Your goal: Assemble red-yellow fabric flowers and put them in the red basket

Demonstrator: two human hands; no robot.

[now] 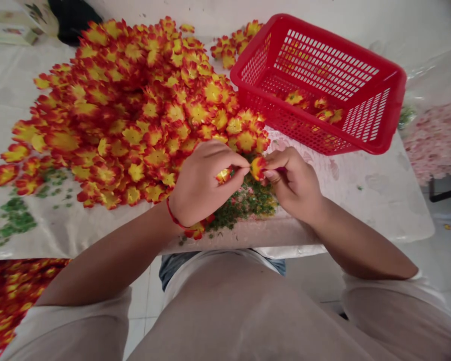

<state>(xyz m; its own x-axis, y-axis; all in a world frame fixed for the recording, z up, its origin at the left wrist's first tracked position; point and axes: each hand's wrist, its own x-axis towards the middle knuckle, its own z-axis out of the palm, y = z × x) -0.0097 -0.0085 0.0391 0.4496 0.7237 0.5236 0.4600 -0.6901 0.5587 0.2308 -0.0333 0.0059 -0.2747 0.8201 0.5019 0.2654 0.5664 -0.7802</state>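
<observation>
Between my two hands is a red-and-yellow artificial flower [257, 168], held over the table. My right hand [296, 185] is closed, pinching this flower by its red side between thumb and fingertips. From the other side, my left hand [203, 183] is closed in a pinch at the flower's yellow centre; whatever small piece its fingertips hold is too small to make out. Under the hands lies a heap of small green plastic pieces [244, 208]. Beyond my left hand spreads a large pile of similar artificial flowers [135, 115].
A red plastic basket [319, 32] with a few flowers inside stands at the back right. More green pieces [17, 218] lie at the left of the pale-covered table [383, 200]. Pink flowers [436, 140] in clear plastic are at far right. Many flowers [15, 296] fill the lower left.
</observation>
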